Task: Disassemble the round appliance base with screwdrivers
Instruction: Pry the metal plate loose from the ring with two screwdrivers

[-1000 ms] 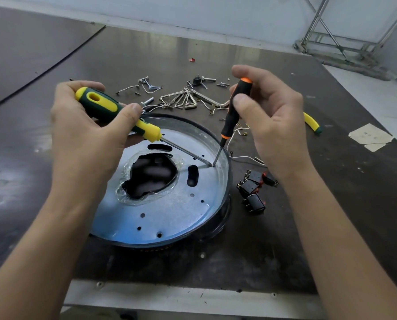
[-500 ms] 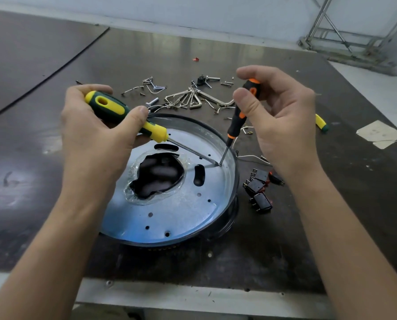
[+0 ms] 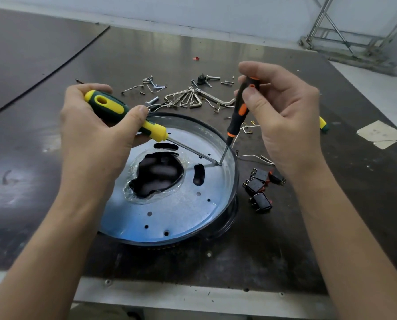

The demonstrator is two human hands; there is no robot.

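Observation:
The round appliance base (image 3: 181,213), a shiny metal disc with a jagged dark hole in its middle, lies flat near the table's front edge. My left hand (image 3: 95,144) grips a green and yellow screwdriver (image 3: 121,114) whose shaft slants down to the right. Above the disc's right side, my right hand (image 3: 285,121) pinches a slim black and orange screwdriver (image 3: 238,116) held nearly upright. Both tips meet at one spot on the disc's right part, close to its rim.
Loose screws, wire clips and a bunch of hex keys (image 3: 188,98) are scattered behind the base. Black switch blocks (image 3: 259,188) lie just right of it. A second yellow handle (image 3: 323,123) pokes out behind my right hand. Taped paper (image 3: 377,135) sits far right.
Both hands keep their grip and both tips stay on the same spot of the disc. My right fingers have shifted slightly on the slim handle; the view has drifted a little.

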